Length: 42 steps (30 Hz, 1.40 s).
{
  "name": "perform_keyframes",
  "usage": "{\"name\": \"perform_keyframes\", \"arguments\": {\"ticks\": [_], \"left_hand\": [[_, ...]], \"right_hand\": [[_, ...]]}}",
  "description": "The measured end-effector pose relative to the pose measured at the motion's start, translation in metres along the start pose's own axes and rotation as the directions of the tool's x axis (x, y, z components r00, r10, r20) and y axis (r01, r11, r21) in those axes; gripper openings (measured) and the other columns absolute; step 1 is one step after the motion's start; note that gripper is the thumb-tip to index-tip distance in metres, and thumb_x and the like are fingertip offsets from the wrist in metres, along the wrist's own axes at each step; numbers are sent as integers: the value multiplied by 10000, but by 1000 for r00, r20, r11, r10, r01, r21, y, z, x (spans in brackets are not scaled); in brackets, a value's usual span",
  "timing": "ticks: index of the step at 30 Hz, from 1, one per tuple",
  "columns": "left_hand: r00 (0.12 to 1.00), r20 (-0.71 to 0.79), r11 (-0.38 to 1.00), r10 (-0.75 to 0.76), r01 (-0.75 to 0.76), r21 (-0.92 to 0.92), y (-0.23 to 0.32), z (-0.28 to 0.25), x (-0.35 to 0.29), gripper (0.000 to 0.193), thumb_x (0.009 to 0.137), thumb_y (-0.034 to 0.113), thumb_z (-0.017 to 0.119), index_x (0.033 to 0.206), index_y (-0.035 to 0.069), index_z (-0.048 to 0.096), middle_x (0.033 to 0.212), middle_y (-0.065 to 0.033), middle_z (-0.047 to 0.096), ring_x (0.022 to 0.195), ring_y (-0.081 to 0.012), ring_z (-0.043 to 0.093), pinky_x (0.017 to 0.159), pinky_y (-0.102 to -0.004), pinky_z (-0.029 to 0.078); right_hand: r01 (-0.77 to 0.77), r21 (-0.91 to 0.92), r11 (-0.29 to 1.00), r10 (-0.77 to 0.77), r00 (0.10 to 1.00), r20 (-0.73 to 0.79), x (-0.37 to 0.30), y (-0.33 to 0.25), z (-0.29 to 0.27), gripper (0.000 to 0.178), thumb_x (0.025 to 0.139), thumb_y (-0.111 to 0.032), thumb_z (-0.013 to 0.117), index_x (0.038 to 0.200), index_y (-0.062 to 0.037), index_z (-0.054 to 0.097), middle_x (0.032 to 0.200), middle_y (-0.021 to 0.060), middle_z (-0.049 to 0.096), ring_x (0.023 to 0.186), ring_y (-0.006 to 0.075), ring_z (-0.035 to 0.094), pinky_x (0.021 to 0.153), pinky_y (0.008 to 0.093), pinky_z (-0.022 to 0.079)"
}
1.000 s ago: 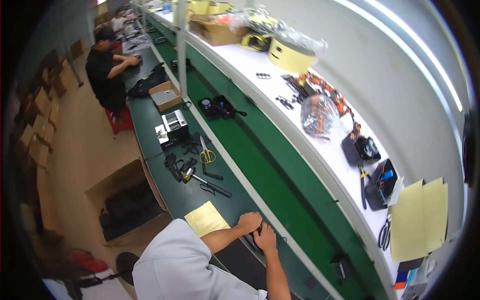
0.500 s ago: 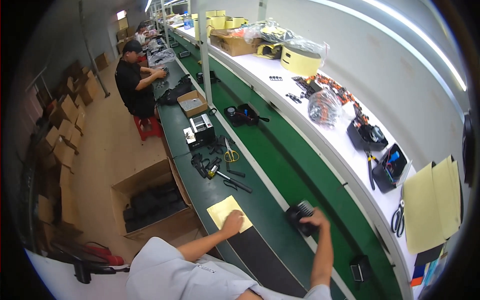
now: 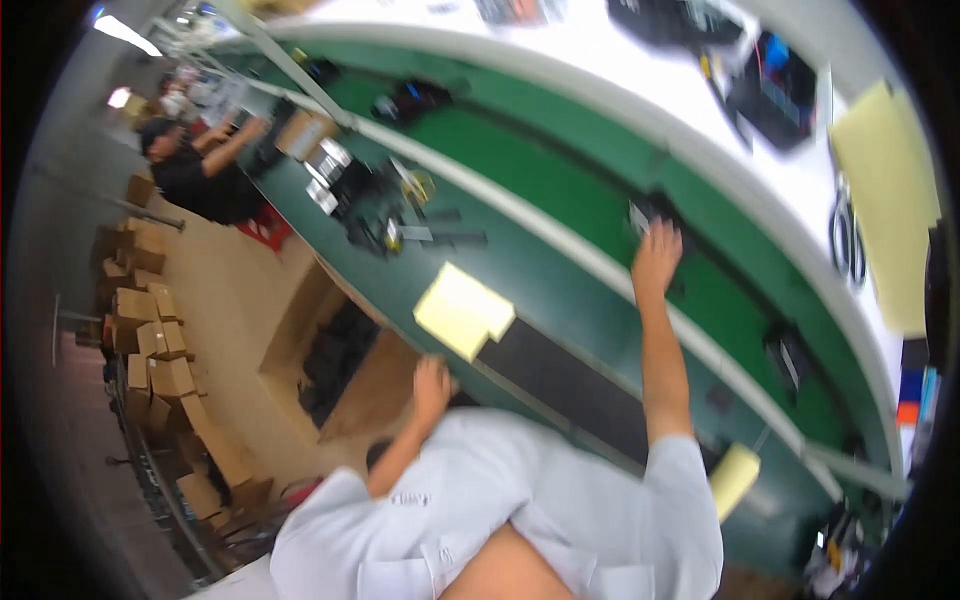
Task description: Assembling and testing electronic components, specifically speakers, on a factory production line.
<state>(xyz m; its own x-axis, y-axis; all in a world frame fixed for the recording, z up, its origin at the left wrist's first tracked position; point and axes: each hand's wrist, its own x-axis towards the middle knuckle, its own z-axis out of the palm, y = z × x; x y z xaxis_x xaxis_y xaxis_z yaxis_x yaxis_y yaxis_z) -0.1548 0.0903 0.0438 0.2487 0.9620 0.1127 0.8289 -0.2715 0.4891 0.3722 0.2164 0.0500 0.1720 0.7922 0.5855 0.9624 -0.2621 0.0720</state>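
Observation:
My right hand [image 3: 657, 258] reaches out over the green conveyor belt, its fingers on a black boxy device [image 3: 660, 206] with a pale front; motion blurs the grip. Close to the bench's near edge is my left hand [image 3: 432, 388], off the yellow sheets; its fingers are smeared and I cannot make out anything in them. Yellow sheets [image 3: 465, 308] lie on the green bench beside a long black mat [image 3: 580, 385].
Farther left on the bench are yellow-handled scissors [image 3: 416, 186], black tools [image 3: 440, 238] and a small machine [image 3: 342, 175]. Another black device [image 3: 788, 358] sits on the belt. An open carton [image 3: 375, 390] with black items stands below. A co-worker [image 3: 200, 175] sits at far left.
The view has turned and shifted right. My right hand has moved the black device from the bench's far edge onto the belt. My left hand has drawn back from the yellow sheets.

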Motion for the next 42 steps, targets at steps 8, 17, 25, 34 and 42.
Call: {"name": "perform_keyframes", "arguments": {"ticks": [8, 17, 25, 34, 42], "left_hand": [[954, 233, 982, 187, -176, -68, 10, 22, 105, 323, 757, 20, 710, 1062, 52, 610, 1103, -174, 583, 1049, -373, 556, 897, -448, 484], [884, 454, 989, 116, -147, 34, 4, 43, 127, 195, 699, 148, 791, 792, 109, 624, 980, -96, 574, 1006, -307, 574, 817, -437, 524], [920, 312, 971, 237, -221, -86, 1, 28, 118, 167, 749, 131, 731, 834, 45, 616, 956, -131, 564, 972, -324, 562, 779, -461, 484], [836, 432, 771, 337, 18, -636, -72, 49, 163, 104, 822, 123, 600, 774, 31, 614, 760, -172, 619, 729, -363, 606, 668, -456, 471], [653, 418, 706, 632, -262, -658, -86, 58, 180, 200, 846, 131, 519, 793, -26, 631, 776, -238, 651, 737, -413, 637, 716, -508, 505]], "right_hand": [[-171, 567, 805, -113, 895, 431, -64, -185, -129, 215, 770, -108, 630, 973, -57, 679, 1010, 199, 631, 968, 361, 599, 806, 474, 506], [-171, 549, 818, -160, 849, 503, -179, -280, -127, 640, 699, -155, 805, 1304, -120, 600, 1319, 106, 503, 1248, 326, 448, 1022, 484, 354], [-518, 598, 611, -62, 722, 689, -161, -272, -114, 385, 604, -128, 857, 955, -133, 698, 1165, 37, 583, 1171, 310, 490, 984, 468, 393], [-345, 398, 850, -67, 678, 732, -136, -300, -117, 408, 711, -227, 817, 1062, -114, 641, 1011, 54, 593, 1088, 304, 495, 909, 446, 399], [-966, 51, -255, 486, -82, 870, -34, -269, -59, 66, 873, -119, 709, 883, -127, 644, 829, -13, 627, 774, 120, 574, 671, 321, 465]]}}
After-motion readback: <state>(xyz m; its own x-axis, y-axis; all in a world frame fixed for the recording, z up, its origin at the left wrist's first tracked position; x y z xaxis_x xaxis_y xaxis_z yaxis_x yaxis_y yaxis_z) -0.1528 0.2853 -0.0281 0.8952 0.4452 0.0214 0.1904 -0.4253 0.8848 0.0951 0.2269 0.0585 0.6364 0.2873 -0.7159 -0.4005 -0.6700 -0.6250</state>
